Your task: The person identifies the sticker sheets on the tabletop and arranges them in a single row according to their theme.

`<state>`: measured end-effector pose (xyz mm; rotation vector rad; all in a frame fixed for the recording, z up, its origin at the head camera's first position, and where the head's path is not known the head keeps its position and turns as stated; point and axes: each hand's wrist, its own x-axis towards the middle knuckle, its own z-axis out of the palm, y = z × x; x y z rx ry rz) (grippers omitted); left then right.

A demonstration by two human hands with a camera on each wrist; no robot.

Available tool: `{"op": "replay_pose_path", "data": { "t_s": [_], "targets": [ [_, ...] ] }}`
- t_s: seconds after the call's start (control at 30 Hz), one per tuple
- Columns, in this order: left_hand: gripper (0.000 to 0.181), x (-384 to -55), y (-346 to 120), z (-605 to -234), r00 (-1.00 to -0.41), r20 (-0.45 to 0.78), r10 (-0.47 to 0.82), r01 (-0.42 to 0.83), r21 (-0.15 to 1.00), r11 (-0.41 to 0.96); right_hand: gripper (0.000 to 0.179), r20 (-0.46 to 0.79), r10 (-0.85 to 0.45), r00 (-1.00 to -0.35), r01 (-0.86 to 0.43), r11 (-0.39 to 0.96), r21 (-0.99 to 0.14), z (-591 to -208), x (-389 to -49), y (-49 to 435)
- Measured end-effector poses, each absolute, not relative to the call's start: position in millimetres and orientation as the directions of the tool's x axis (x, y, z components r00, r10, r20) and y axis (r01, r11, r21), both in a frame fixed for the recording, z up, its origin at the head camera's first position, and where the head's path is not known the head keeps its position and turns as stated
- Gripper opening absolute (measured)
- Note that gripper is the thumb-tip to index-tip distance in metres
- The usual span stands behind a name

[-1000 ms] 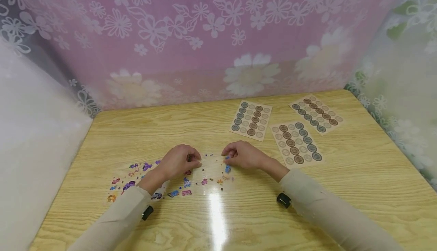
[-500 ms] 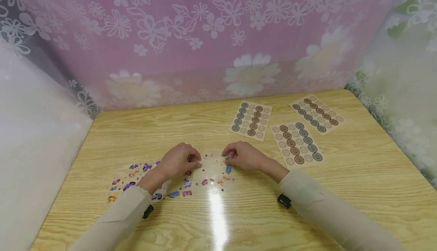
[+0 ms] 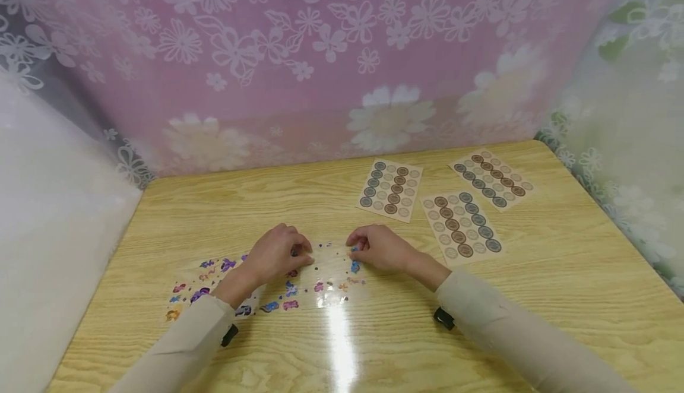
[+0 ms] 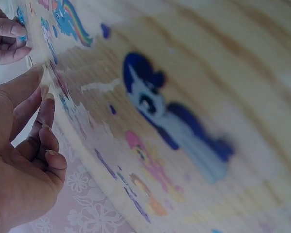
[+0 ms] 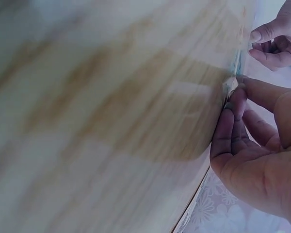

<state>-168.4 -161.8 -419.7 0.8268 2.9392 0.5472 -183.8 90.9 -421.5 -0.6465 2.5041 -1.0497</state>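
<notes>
A clear sticker sheet with small cartoon ponies lies between the two hands in the head view. My left hand pinches its far left part between thumb and fingers. At its far right corner my right hand does the same, beside a blue pony sticker. The right wrist view shows the fingertips of that hand together at the sheet's edge. More clear pony stickers lie under the left forearm, among them a purple pony. Close up in the left wrist view is a white pony with a dark blue mane.
Three beige sheets of round labels lie at the back right: one nearer the middle, one in front, one farther right. The wooden table reaches a pink flowered curtain. Glare streaks its front.
Both hands keep their grip in nearly the same place. The head view has shifted slightly, and a wider glint now shows near the clear sheet's near edge.
</notes>
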Motion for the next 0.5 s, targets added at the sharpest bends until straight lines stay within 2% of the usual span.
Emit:
{"op": "replay_pose_path", "data": {
  "t_s": [0.3,0.5],
  "targets": [
    [0.017,-165.8,-161.7,-419.6,-0.871,0.068,0.486,0.481,0.31,0.82,0.018,-0.096,-0.53,-0.843,-0.327,0.645,-0.691,-423.3,-182.4,89.4],
    [0.022,-165.0,-161.6,-419.8,-0.868,0.103,0.485,0.494,0.27,0.827,0.021,-0.092,-0.485,-0.869,-0.332,0.711,-0.62,-422.4,-176.5,87.1]
  ]
}}
